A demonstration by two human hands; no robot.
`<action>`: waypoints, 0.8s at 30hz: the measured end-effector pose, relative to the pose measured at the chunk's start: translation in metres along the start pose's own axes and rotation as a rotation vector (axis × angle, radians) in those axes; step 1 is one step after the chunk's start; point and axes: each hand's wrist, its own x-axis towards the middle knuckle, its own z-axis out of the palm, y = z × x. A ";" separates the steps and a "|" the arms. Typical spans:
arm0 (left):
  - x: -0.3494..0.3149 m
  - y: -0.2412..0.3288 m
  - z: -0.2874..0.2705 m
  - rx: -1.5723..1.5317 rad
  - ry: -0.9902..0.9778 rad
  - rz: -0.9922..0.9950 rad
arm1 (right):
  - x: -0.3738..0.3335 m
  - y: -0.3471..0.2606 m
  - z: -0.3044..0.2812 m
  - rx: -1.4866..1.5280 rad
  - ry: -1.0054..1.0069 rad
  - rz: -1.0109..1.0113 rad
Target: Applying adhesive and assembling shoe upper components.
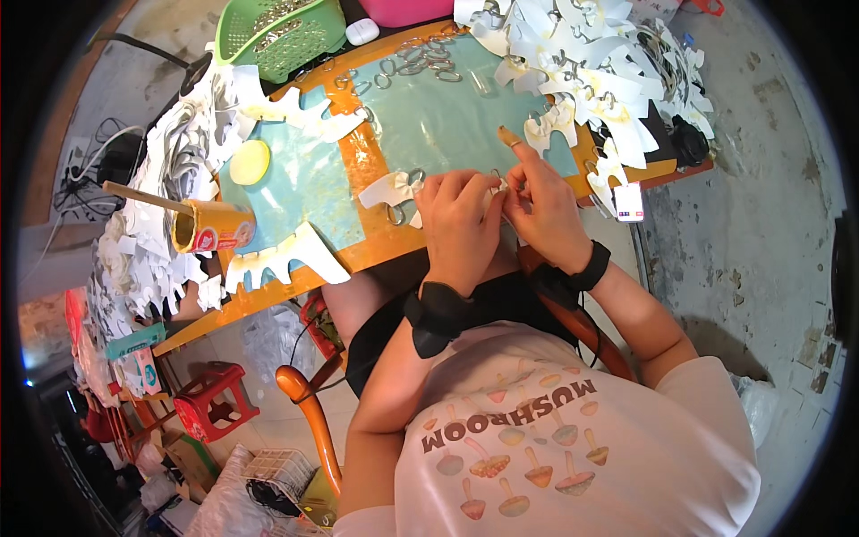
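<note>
At the centre of the frame, by the lower edge of an orange bench with pale-green covering (438, 125), the left hand (461, 224) grips a white, scalloped flat strip (380, 192), its free end jutting leftward beside silvery oval metal rings (395, 215). The right hand (544, 210) pinches at the strip's other end, index finger extended. An orange cylindrical container (234, 225) holding a wooden stick (143, 196) stands at left.

The worktop (447, 125) (its top is showing orange and green) is carrying metal rings (413, 67), a yellow disc (250, 162), an orange can (220, 229) and white jagged pieces (306, 251).
</note>
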 end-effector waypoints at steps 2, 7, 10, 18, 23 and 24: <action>0.007 0.010 0.000 -0.037 0.045 -0.072 | -0.002 0.004 0.001 -0.026 0.052 -0.041; 0.012 0.008 -0.008 0.106 -0.061 0.039 | -0.006 0.007 0.006 -0.011 0.099 -0.066; 0.012 0.005 -0.007 0.165 -0.083 0.020 | -0.004 0.009 0.003 0.059 0.076 -0.030; 0.011 0.003 -0.006 0.082 -0.064 -0.028 | 0.009 -0.003 -0.009 0.165 0.002 0.108; 0.011 0.002 -0.005 0.090 -0.067 -0.008 | 0.018 -0.005 -0.013 0.155 -0.113 0.180; 0.012 0.002 -0.005 0.093 -0.072 0.000 | 0.019 -0.004 -0.013 0.142 -0.113 0.180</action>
